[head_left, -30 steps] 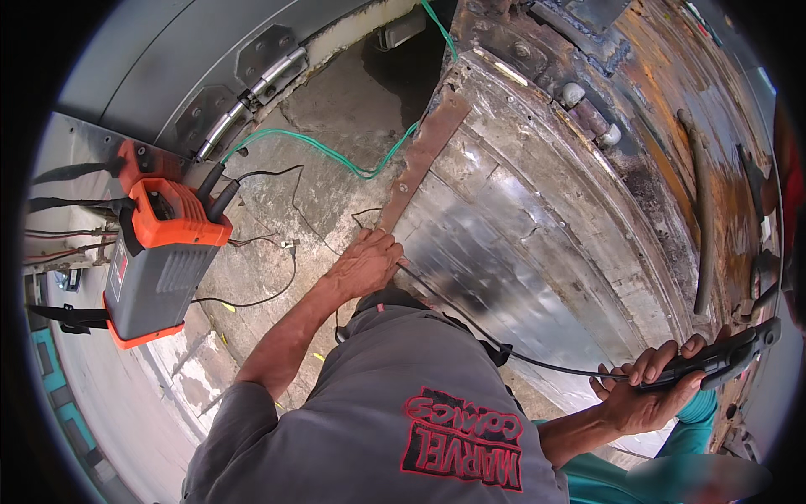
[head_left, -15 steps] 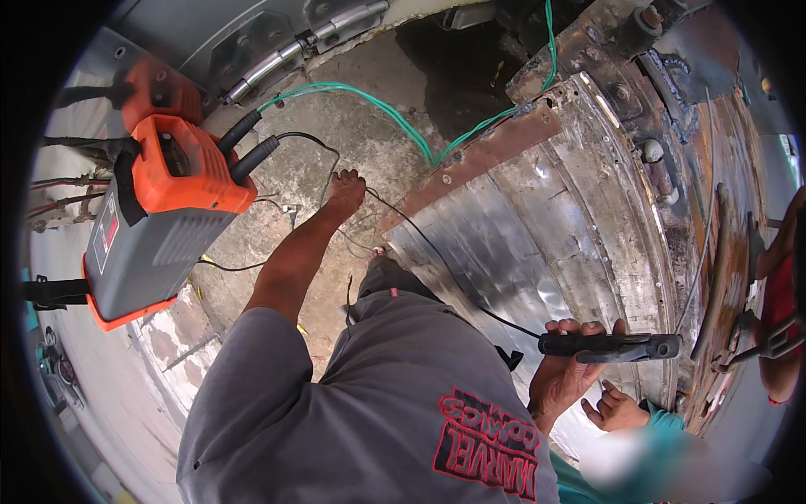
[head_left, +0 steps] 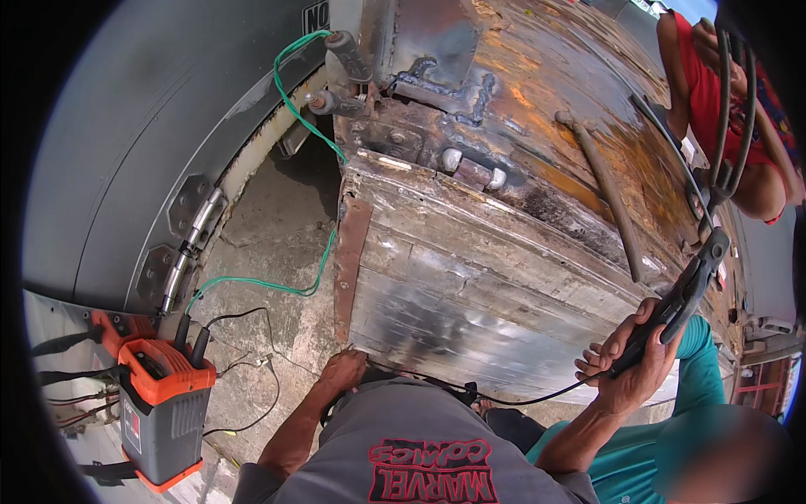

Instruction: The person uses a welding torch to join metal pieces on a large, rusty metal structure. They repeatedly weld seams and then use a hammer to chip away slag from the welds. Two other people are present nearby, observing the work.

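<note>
My right hand (head_left: 642, 370) grips a black welding electrode holder (head_left: 667, 315), its jaw end pointing up and right. A black cable (head_left: 512, 400) runs from its handle across my front to my left hand (head_left: 342, 370), which is closed on it beside the lower left corner of a metal panel (head_left: 470, 286). A thin rod (head_left: 672, 155) reaches the holder's jaw; I cannot tell whether it is clamped. Partly behind my right hand show a co-worker's fingers (head_left: 589, 363), near a teal sleeve (head_left: 701, 361).
An orange and grey welding machine (head_left: 166, 412) stands at the left with green cable (head_left: 252, 283) and black leads. A hammer (head_left: 606, 189) lies on rusty metal (head_left: 537, 92) beyond the panel. Another person in red (head_left: 714, 109) is at far right. A hinged grey door (head_left: 168, 126) rises at left.
My view has swung toward the panel and rusty metal. The electrode holder has tilted from level to pointing up and right. Both hands keep their holds.
</note>
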`<act>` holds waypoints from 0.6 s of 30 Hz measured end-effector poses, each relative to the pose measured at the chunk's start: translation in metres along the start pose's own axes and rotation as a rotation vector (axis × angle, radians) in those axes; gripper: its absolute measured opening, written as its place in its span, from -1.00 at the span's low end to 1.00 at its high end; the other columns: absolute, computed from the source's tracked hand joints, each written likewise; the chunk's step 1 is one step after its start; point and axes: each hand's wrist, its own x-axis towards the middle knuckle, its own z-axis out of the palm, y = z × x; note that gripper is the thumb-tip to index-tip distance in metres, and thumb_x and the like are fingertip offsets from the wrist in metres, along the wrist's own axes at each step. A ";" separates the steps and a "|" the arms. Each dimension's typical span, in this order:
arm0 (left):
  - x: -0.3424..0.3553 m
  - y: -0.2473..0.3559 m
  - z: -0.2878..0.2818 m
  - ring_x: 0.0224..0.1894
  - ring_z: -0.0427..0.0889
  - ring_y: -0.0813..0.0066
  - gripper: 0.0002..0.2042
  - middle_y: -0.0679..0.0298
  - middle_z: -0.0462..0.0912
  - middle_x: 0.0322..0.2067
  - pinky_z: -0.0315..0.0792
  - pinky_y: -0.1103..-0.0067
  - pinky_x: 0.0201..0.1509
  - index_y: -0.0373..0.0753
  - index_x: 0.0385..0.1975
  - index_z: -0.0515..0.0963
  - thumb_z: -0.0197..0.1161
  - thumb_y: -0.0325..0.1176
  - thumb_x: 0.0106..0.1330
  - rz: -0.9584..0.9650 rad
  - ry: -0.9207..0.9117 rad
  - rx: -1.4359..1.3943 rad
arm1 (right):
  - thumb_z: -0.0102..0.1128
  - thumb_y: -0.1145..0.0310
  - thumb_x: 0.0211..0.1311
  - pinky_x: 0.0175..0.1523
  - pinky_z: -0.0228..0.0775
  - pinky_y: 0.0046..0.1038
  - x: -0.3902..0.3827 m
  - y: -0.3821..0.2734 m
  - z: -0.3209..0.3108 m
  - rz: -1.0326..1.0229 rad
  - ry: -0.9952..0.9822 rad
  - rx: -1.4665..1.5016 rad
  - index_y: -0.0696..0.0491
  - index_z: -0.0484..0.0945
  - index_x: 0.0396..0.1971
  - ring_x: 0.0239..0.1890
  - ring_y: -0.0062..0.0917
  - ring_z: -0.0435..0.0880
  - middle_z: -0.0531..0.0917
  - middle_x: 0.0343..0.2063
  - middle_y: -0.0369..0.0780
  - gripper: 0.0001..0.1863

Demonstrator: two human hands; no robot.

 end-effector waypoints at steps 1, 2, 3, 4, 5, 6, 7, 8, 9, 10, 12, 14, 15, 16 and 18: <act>0.010 0.007 -0.001 -0.03 0.75 -0.06 -0.78 -0.05 0.73 -0.13 0.61 0.14 0.10 -0.29 -0.13 0.61 0.18 -0.27 0.44 0.015 -0.024 0.014 | 0.16 0.07 0.55 -0.70 0.51 -0.53 0.002 -0.008 0.001 0.018 0.003 -0.008 0.18 -0.15 0.60 -0.58 -0.55 0.59 0.44 -0.18 -0.08 -0.09; 0.023 0.011 -0.004 -0.06 0.74 -0.08 -0.79 -0.06 0.73 -0.16 0.60 0.13 0.08 -0.29 -0.15 0.61 0.18 -0.27 0.44 0.056 -0.011 0.019 | 0.18 -0.03 0.53 -0.70 0.50 -0.55 0.003 -0.016 0.008 -0.005 0.013 -0.031 0.16 -0.16 0.61 -0.61 -0.58 0.57 0.45 -0.20 -0.10 -0.03; 0.037 0.014 -0.003 -0.09 0.74 -0.10 -0.80 -0.07 0.72 -0.19 0.60 0.12 0.05 -0.29 -0.17 0.60 0.19 -0.28 0.43 0.094 -0.001 0.020 | 0.19 -0.14 0.51 -0.71 0.49 -0.56 0.006 -0.022 0.017 -0.025 0.020 -0.056 0.14 -0.17 0.62 -0.63 -0.61 0.55 0.45 -0.23 -0.11 0.03; 0.045 0.019 -0.008 -0.11 0.73 -0.12 -0.81 -0.08 0.72 -0.22 0.59 0.10 0.02 -0.28 -0.18 0.59 0.19 -0.28 0.43 0.135 0.001 0.024 | 0.19 -0.25 0.43 -0.72 0.46 -0.58 0.008 -0.025 0.020 -0.018 0.003 -0.060 0.11 -0.19 0.63 -0.65 -0.64 0.52 0.46 -0.26 -0.14 0.11; 0.051 0.024 -0.015 -0.09 0.73 -0.13 -0.79 -0.08 0.72 -0.20 0.60 0.10 0.04 -0.31 -0.16 0.60 0.20 -0.28 0.44 0.156 -0.031 0.032 | 0.20 -0.36 0.36 -0.72 0.44 -0.60 0.012 -0.028 0.023 -0.010 -0.016 -0.063 0.08 -0.20 0.64 -0.67 -0.66 0.50 0.46 -0.30 -0.16 0.19; 0.057 0.034 -0.030 -0.07 0.74 -0.14 -0.76 -0.08 0.73 -0.18 0.60 0.11 0.06 -0.34 -0.13 0.61 0.20 -0.27 0.45 0.178 -0.064 0.040 | 0.20 -0.47 0.29 -0.73 0.41 -0.61 0.015 -0.031 0.026 -0.004 -0.035 -0.070 0.06 -0.22 0.65 -0.69 -0.68 0.48 0.47 -0.33 -0.18 0.27; 0.060 0.048 -0.048 -0.05 0.74 -0.15 -0.74 -0.07 0.73 -0.17 0.60 0.11 0.07 -0.36 -0.11 0.61 0.21 -0.26 0.45 0.197 -0.096 0.047 | 0.19 -0.65 0.07 -0.73 0.30 -0.66 0.015 -0.034 0.034 0.013 0.059 -0.192 0.02 -0.18 0.66 -0.74 -0.73 0.41 0.48 -0.41 -0.25 0.41; 0.062 0.065 -0.071 -0.05 0.74 -0.15 -0.72 -0.08 0.74 -0.15 0.60 0.11 0.07 -0.37 -0.09 0.62 0.22 -0.25 0.46 0.246 -0.108 0.013 | 0.21 -0.64 0.08 -0.73 0.27 -0.66 0.017 -0.035 0.030 -0.002 0.048 -0.245 0.04 -0.15 0.66 -0.75 -0.74 0.40 0.49 -0.41 -0.25 0.41; 0.063 0.088 -0.098 -0.04 0.73 -0.16 -0.70 -0.08 0.74 -0.14 0.60 0.11 0.07 -0.38 -0.06 0.63 0.23 -0.24 0.46 0.300 -0.124 -0.024 | 0.24 -0.63 0.08 -0.72 0.24 -0.66 0.019 -0.038 0.027 -0.015 0.040 -0.305 0.05 -0.12 0.65 -0.75 -0.75 0.39 0.51 -0.40 -0.25 0.40; 0.063 0.109 -0.125 -0.04 0.73 -0.17 -0.68 -0.08 0.75 -0.13 0.59 0.11 0.08 -0.40 -0.04 0.63 0.24 -0.22 0.46 0.345 -0.135 -0.062 | 0.26 -0.62 0.08 -0.72 0.22 -0.66 0.023 -0.039 0.025 -0.028 0.024 -0.359 0.07 -0.09 0.65 -0.75 -0.76 0.39 0.53 -0.39 -0.25 0.40; 0.068 0.151 -0.170 -0.04 0.73 -0.16 -0.65 -0.08 0.75 -0.05 0.58 0.13 0.08 -0.39 0.01 0.66 0.28 -0.19 0.48 0.593 -0.010 -0.230 | 0.39 -0.43 0.17 -0.71 0.16 -0.64 0.027 -0.033 0.025 -0.030 0.062 -0.339 0.12 -0.04 0.64 -0.76 -0.77 0.35 0.58 -0.37 -0.23 0.30; 0.071 0.207 -0.226 -0.06 0.74 -0.15 -0.65 -0.07 0.76 -0.04 0.59 0.17 0.08 -0.38 0.00 0.69 0.30 -0.17 0.50 0.732 0.112 -0.362 | 0.42 -0.32 0.22 -0.71 0.16 -0.63 0.030 -0.026 0.022 0.014 0.056 -0.308 0.14 -0.01 0.63 -0.74 -0.77 0.36 0.57 -0.37 -0.26 0.24; 0.075 0.232 -0.248 -0.06 0.75 -0.10 -0.66 -0.06 0.77 -0.08 0.60 0.21 0.06 -0.39 -0.04 0.70 0.30 -0.17 0.51 0.791 0.198 -0.388 | 0.50 -0.16 0.22 -0.69 0.14 -0.66 0.030 -0.021 0.019 0.040 0.062 -0.299 0.17 0.03 0.62 -0.70 -0.79 0.38 0.56 -0.36 -0.28 0.19; 0.077 0.252 -0.267 -0.06 0.76 -0.06 -0.66 -0.04 0.78 -0.12 0.60 0.26 0.05 -0.40 -0.08 0.71 0.30 -0.17 0.51 0.835 0.293 -0.411 | 0.57 -0.02 0.20 -0.53 0.26 -0.66 0.031 -0.016 0.019 0.090 0.035 -0.283 0.21 0.19 0.54 -0.58 -0.76 0.42 0.55 -0.36 -0.32 0.07; 0.081 0.287 -0.301 -0.04 0.78 0.14 -0.65 0.02 0.81 -0.11 0.61 0.32 0.07 -0.37 -0.05 0.73 0.31 -0.15 0.53 0.747 0.250 -0.540 | 0.57 0.04 0.22 -0.36 0.35 -0.59 0.037 -0.001 0.019 0.087 0.021 -0.359 0.21 0.33 0.42 -0.48 -0.71 0.43 0.55 -0.37 -0.33 -0.09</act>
